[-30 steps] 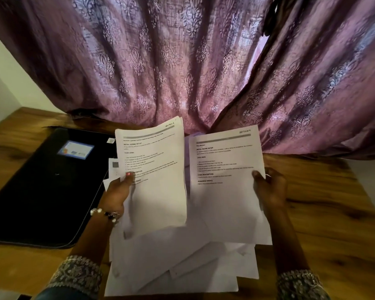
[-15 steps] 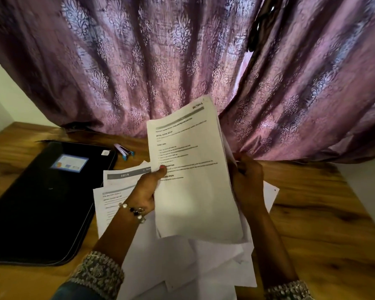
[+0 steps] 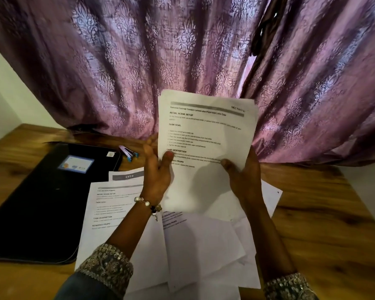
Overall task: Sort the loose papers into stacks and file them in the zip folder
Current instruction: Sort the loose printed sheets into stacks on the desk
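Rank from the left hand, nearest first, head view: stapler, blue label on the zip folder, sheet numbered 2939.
1. Sheet numbered 2939: just left of the left hand, on the table.
2. Stapler: farther left and up, beside the zip folder.
3. Blue label: farthest left, on the folder.

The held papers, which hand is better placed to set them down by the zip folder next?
Probably left. The left hand grips the held papers on the side nearer the zip folder; the right hand is farther off.

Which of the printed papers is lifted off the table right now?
The sheet headed "Initial Scene Setup", held upright before the curtain by the left hand and right hand. The others lie flat.
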